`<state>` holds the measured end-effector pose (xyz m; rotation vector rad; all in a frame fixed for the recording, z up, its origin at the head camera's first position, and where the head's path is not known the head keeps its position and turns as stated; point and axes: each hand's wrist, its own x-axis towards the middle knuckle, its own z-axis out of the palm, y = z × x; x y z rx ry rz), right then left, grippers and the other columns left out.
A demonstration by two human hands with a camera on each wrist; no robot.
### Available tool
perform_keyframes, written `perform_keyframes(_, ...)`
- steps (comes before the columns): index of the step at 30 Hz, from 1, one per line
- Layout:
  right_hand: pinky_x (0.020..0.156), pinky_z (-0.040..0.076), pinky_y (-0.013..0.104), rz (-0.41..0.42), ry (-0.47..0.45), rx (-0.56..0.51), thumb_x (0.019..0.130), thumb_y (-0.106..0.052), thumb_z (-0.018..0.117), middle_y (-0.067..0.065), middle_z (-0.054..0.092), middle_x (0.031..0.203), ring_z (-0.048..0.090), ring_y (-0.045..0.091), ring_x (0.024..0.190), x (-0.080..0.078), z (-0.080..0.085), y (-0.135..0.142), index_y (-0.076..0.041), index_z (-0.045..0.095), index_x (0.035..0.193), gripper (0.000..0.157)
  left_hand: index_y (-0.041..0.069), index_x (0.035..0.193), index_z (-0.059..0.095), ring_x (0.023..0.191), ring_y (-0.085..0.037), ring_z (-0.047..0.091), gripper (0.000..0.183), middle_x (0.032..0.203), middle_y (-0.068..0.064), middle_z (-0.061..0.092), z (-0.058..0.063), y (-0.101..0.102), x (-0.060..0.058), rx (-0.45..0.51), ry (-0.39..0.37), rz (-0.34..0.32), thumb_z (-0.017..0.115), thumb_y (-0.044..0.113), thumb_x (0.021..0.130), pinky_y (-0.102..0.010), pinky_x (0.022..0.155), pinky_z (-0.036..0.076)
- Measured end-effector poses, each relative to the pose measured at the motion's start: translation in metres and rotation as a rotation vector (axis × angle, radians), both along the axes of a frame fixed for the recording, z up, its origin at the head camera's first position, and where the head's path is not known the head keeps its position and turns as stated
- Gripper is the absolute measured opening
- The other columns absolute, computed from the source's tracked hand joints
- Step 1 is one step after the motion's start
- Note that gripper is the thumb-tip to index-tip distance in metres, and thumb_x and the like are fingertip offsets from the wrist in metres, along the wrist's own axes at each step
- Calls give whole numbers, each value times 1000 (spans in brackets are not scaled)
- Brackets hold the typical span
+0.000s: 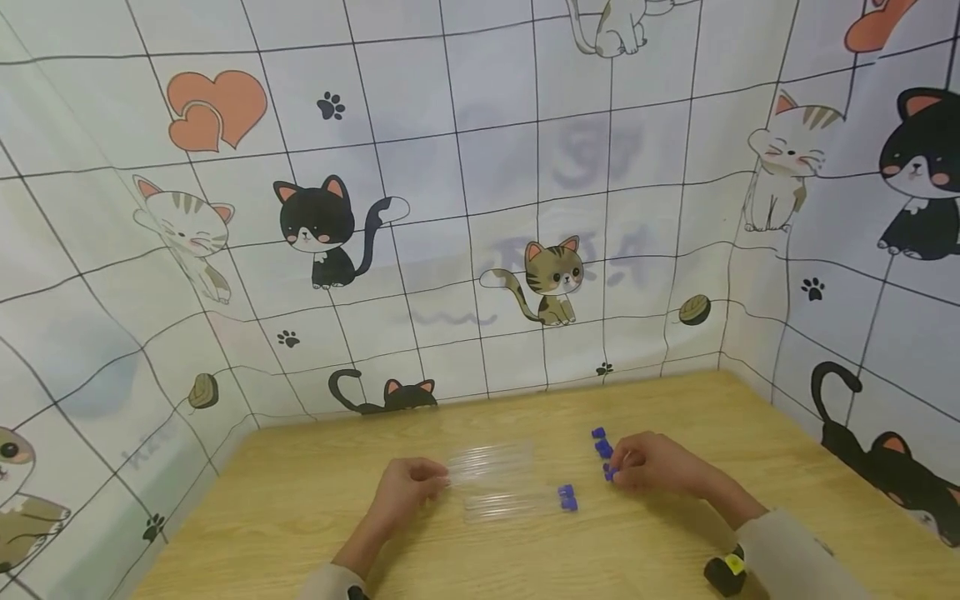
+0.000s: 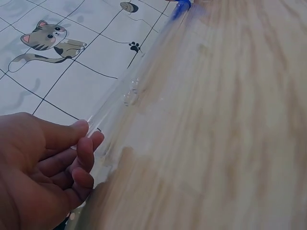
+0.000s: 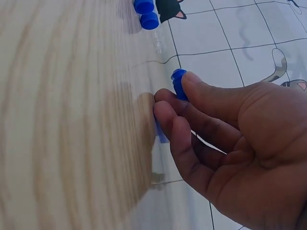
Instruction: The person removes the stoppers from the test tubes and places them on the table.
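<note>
My left hand point(image 1: 405, 493) is at the left end of a group of clear tubes point(image 1: 491, 458) lying on the table. In the left wrist view, its thumb and index finger pinch the near end of a clear tube point(image 2: 112, 101). A second group of clear tubes point(image 1: 504, 506) lies closer to me, with blue caps point(image 1: 567, 498) at its right end. Over on the right, my right hand point(image 1: 663, 465) pinches a small blue cap point(image 3: 178, 85) between thumb and fingertip. More loose blue caps point(image 1: 602, 447) lie just beyond those fingers.
The wooden table point(image 1: 315, 467) meets a white cloth point(image 1: 420, 333) printed with cats at its back and sides. A dark object with a yellow patch point(image 1: 724, 575) is beside my right sleeve.
</note>
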<state>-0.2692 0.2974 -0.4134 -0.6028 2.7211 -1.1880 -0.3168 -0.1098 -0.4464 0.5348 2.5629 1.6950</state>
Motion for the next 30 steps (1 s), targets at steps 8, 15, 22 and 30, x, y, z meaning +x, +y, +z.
perform_keyframes(8,61,45,32,-43,19,21,84,-16,61,2,61,85,54,21,75,-2,-2,5,-10,61,89,8,0,92,66,61,-20,57,19,78,-8,66,-1,1,0,-37,20,-2,67,14,79,-27,47,44)
perform_keyframes(15,61,45,29,-92,46,22,83,-18,63,1,60,84,54,17,74,-5,-5,4,-10,61,89,10,3,89,66,64,-18,58,16,78,-6,65,-3,0,-1,-86,26,-4,67,16,79,-29,50,45)
perform_keyframes(22,57,44,28,-128,62,18,81,-18,66,1,59,82,51,18,73,-6,-10,4,-11,62,88,11,9,81,68,66,-15,54,10,75,-1,60,-4,-1,-1,-183,108,34,71,16,75,-29,55,44)
perform_keyframes(30,55,43,27,-145,81,35,79,-19,67,-1,58,79,51,16,70,-9,-18,9,-13,61,90,14,9,81,68,65,-14,52,10,71,-1,58,-7,-1,-3,-197,148,27,72,14,74,-28,55,42)
